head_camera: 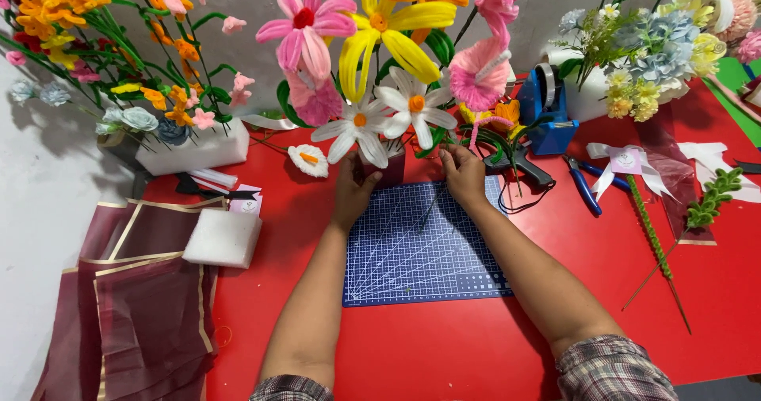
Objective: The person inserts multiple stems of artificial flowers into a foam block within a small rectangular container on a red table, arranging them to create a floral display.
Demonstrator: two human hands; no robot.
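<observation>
A bouquet of handmade fuzzy-wire flowers stands at the far edge of a blue cutting mat [420,250]: white daisies [412,109], a pink flower [305,21] and a yellow flower [384,32]. My left hand [353,187] grips the dark red base [392,167] of the bouquet from the left. My right hand [464,175] pinches the green stems [432,203] at the base from the right. The heads of the flowers hide most of the stems.
On the red table [444,345]: dark red wrapping sheets [135,306] and a white foam block [223,238] on the left, blue pliers [585,187], a blue tape dispenser [547,108], a black glue gun [519,163], green stems [658,242], ribbons [634,163]. Other flower arrangements stand at the back.
</observation>
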